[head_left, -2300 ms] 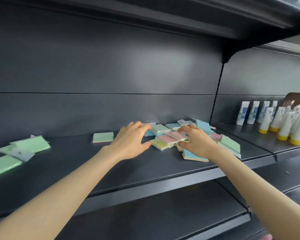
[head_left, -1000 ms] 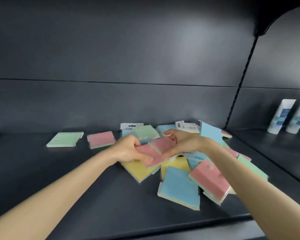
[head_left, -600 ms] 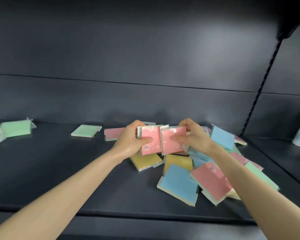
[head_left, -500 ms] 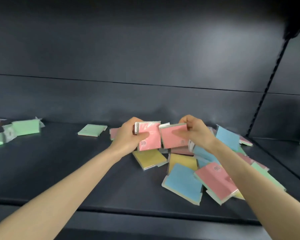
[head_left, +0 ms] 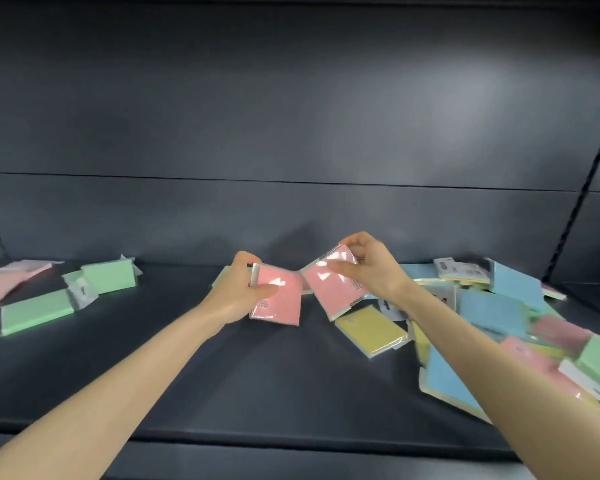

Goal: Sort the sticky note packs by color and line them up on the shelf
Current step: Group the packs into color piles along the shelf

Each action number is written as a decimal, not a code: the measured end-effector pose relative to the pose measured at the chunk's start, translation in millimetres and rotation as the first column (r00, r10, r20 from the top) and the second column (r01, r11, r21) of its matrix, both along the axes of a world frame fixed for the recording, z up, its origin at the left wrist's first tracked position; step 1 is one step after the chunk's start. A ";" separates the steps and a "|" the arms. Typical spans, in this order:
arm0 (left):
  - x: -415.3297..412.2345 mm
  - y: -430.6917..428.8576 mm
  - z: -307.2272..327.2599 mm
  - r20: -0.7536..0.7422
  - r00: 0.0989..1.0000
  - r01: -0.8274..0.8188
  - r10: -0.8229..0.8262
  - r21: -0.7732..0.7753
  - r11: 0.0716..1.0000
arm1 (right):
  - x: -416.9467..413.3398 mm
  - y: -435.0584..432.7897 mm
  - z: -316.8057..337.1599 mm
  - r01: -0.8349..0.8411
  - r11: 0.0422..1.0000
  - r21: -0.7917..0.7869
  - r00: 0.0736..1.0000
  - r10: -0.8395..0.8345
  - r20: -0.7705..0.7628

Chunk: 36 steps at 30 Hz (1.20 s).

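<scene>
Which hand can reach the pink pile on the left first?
Probably left. The left hand, holding a pink plastic-wrapped sticky note pack, is nearer the pale pink pile than the right hand.

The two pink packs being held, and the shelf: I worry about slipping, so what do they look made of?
The left pink pack, gripped by the left hand, and the right pink pack, in the right hand: likely paper pads in clear glossy plastic wrap, given white glare patches. The shelf: probably painted metal, matt dark grey with a soft sheen; not certain.
</scene>
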<state>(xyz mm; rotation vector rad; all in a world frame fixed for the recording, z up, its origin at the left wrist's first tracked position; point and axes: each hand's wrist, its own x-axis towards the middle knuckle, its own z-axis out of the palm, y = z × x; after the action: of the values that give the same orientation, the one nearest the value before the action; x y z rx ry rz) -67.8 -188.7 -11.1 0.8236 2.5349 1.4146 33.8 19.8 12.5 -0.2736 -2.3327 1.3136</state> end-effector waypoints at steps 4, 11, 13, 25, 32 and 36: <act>-24.6 -8.4 -6.3 0.100 0.987 0.131 -0.128 -0.023 0.991 | -18.8 -20.3 -6.0 0.036 0.999 0.011 0.999 -0.036 0.031; -50.5 7.1 -16.2 -0.079 0.970 0.219 -0.231 -0.143 0.965 | -30.0 -31.3 -12.9 0.187 0.982 0.018 0.982 -0.187 0.022; -54.3 13.4 -19.0 -0.140 0.959 0.222 -0.247 -0.176 0.959 | -33.5 -29.7 -12.9 0.221 0.975 0.011 0.975 -0.221 0.012; -71.8 0.8 -13.8 -0.174 0.890 0.364 -0.421 -0.286 0.886 | -84.6 -34.6 -12.2 0.209 0.962 0.176 0.952 -0.242 0.189; -79.1 2.6 -10.5 -0.295 0.869 0.294 -0.397 -0.337 0.895 | -97.6 -31.7 -19.5 0.090 0.909 0.406 0.906 -0.244 0.345; -78.3 10.0 -6.4 -0.327 0.845 0.308 -0.424 -0.351 0.884 | -82.8 -24.2 -14.2 0.073 0.855 0.513 0.907 -0.271 0.323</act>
<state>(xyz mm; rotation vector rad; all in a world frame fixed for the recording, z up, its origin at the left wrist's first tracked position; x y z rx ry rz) -146.1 -178.7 -17.5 1.5679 2.5558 0.7965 -49.0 -4.4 -1.7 -0.6075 -2.7920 0.5715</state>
